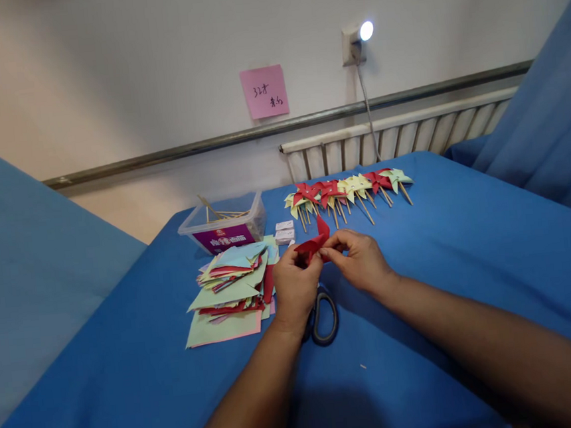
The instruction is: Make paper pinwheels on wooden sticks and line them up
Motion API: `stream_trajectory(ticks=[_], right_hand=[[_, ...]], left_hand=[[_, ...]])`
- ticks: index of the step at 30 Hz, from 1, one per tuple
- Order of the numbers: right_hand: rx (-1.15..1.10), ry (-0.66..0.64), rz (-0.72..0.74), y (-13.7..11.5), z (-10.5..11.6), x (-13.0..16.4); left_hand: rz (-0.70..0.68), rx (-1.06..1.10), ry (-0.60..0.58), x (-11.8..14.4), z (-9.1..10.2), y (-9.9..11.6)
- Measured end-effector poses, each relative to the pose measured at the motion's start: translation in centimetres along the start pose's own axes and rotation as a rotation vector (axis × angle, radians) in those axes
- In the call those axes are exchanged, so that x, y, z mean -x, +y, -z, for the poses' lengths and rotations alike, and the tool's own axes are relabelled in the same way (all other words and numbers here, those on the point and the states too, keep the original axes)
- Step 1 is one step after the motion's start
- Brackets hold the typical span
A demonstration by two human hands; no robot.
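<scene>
A red paper pinwheel [312,243], its corners partly folded, is held up over the table's middle between both hands. My left hand [297,281] grips it from the left, thumb and fingers closed on the paper. From the right, my right hand [358,258] pinches the paper's edge with thumb and forefinger; whether a pin sits between those fingertips is hidden. Beneath my left hand lie dark-handled scissors [324,317], their blades out of sight. Left of that hand is a stack of coloured cut paper [229,289] in green, red, blue and yellow.
Finished pinwheels [348,192] on wooden sticks lie in a row at the back. A clear plastic box [227,229] with sticks stands back left, beside small white boxes [284,233]. A blue cloth [428,361] covers the table; behind are a radiator [398,134] and a plugged-in cable [366,100].
</scene>
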State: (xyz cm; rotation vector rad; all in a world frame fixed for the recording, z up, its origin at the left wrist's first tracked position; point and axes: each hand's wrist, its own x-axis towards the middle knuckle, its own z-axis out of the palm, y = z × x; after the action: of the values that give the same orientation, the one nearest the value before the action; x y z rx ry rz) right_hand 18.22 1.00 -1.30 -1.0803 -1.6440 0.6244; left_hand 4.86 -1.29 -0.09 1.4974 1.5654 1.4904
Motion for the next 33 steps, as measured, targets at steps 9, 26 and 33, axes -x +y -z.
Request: stream_trajectory(ticks=[9,26,33], right_hand=[[-0.428,0.040,-0.282,0.6,-0.7,-0.9],[-0.791,-0.196,-0.459,0.5,0.0,-0.9],[-0.772,-0.170,-0.487,1.2,-0.3,-0.9]], left_hand=[[0.116,0.098,0.010,0.0,-0.1,0.3],[0.352,0.449,-0.123,-0.3,-0.1,0.3],[0.334,0.410,-0.119,-0.3,-0.1,0.1]])
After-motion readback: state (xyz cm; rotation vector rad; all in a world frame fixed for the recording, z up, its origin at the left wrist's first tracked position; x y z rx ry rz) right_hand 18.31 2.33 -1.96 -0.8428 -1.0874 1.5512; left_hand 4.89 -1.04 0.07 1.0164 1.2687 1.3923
